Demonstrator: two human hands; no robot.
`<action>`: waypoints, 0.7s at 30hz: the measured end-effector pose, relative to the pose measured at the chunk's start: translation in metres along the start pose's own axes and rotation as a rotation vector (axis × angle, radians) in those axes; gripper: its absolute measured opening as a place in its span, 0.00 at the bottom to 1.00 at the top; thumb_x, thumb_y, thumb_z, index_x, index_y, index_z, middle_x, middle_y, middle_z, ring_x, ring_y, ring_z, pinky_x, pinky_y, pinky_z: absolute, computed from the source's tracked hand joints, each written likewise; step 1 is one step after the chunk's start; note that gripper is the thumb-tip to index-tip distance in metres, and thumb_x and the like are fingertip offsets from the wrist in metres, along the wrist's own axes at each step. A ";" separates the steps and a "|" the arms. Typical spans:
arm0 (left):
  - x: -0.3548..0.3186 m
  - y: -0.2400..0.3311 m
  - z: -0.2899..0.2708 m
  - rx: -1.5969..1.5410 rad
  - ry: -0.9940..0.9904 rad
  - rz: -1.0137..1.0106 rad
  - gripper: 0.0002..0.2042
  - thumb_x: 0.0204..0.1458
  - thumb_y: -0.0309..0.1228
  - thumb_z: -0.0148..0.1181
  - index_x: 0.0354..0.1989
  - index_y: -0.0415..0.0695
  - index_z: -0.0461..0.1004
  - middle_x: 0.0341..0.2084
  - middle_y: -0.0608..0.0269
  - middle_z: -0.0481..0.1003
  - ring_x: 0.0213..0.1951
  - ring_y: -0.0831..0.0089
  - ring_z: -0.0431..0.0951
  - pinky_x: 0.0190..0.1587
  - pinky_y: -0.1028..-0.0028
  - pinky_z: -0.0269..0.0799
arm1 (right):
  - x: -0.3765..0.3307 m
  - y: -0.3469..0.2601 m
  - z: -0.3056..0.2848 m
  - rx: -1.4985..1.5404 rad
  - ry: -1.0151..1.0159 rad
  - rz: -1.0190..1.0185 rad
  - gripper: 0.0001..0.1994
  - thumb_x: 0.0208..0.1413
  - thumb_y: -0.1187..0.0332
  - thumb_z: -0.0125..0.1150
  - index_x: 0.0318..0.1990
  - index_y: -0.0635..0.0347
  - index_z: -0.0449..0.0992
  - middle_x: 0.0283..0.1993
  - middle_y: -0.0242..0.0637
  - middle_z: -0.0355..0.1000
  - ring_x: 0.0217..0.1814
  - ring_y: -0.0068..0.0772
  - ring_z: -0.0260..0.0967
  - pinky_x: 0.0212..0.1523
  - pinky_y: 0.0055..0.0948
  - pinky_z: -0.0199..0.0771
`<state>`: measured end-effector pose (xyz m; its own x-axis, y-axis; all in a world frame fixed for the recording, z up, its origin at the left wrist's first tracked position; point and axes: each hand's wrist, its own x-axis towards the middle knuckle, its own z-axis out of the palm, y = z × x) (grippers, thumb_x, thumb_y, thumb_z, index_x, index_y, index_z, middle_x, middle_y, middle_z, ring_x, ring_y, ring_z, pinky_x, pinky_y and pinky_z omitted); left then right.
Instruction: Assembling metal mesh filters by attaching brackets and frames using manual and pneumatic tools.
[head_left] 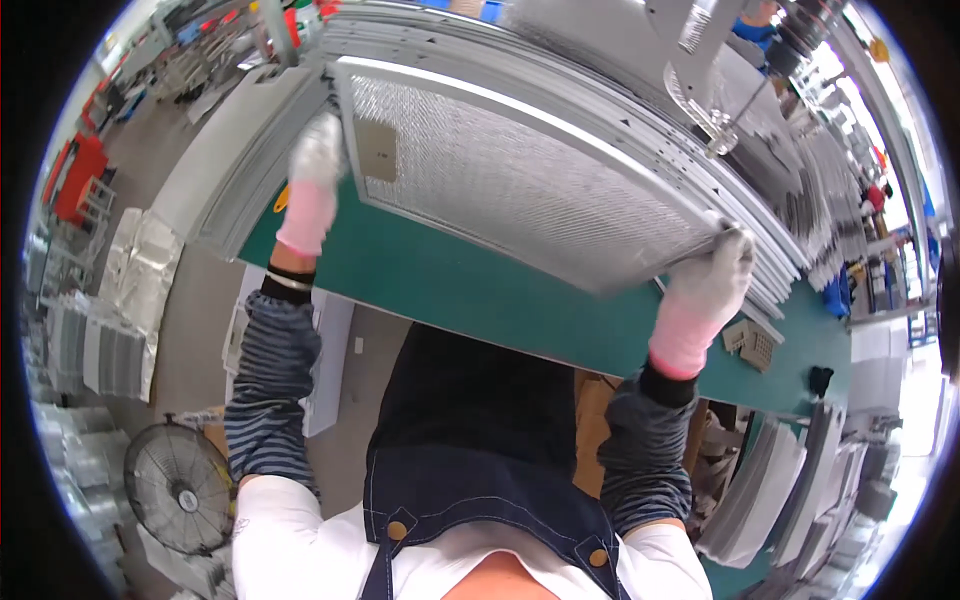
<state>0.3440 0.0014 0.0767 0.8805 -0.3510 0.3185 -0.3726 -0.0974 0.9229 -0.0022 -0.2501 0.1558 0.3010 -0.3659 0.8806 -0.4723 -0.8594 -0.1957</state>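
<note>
A rectangular mesh panel with a silvery metal frame is tilted over the green worktable. Near its left end, the mesh carries a small beige-grey plate. My right hand, in a white and pink glove, is closed round the panel's right end by the corner. At the left end of the frame is my left hand, gloved the same way. Motion smears its fingers, so their grip does not show clearly.
Long metal profiles lie behind the panel, with more profiles at the left. A metal fixture hangs over the far right. Beige blocks rest on the right of the table. A floor fan stands lower left.
</note>
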 end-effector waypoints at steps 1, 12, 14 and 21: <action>0.005 0.037 0.018 -0.081 0.189 0.058 0.16 0.63 0.38 0.51 0.48 0.37 0.72 0.36 0.62 0.75 0.36 0.72 0.74 0.40 0.72 0.72 | -0.015 -0.003 -0.003 0.372 0.014 0.344 0.03 0.60 0.75 0.54 0.34 0.62 0.70 0.34 0.33 0.68 0.36 0.25 0.63 0.41 0.25 0.63; -0.119 0.149 0.164 0.405 -0.225 1.044 0.23 0.40 0.53 0.64 0.38 0.49 0.71 0.27 0.66 0.67 0.34 0.66 0.70 0.43 0.60 0.61 | -0.034 -0.004 -0.010 1.076 -0.428 0.215 0.04 0.52 0.77 0.63 0.34 0.70 0.77 0.33 0.40 0.75 0.40 0.35 0.70 0.44 0.31 0.69; -0.106 0.162 0.150 0.323 -0.120 0.992 0.25 0.39 0.53 0.66 0.40 0.49 0.73 0.25 0.67 0.65 0.35 0.64 0.69 0.45 0.59 0.60 | -0.030 0.018 -0.014 0.971 -0.680 0.217 0.10 0.53 0.75 0.60 0.41 0.72 0.78 0.39 0.43 0.76 0.40 0.34 0.72 0.44 0.29 0.70; -0.116 0.140 0.154 0.259 -0.223 0.967 0.27 0.34 0.48 0.71 0.43 0.50 0.74 0.31 0.66 0.66 0.40 0.64 0.69 0.62 0.48 0.55 | -0.094 0.111 0.047 -0.282 -0.886 0.109 0.20 0.51 0.63 0.64 0.49 0.60 0.68 0.39 0.46 0.72 0.42 0.54 0.70 0.45 0.51 0.68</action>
<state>0.1439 -0.1152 0.1357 0.1050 -0.5489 0.8293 -0.9691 0.1307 0.2092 -0.0437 -0.3279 0.0307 0.7102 -0.6775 0.1912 -0.6834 -0.7287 -0.0434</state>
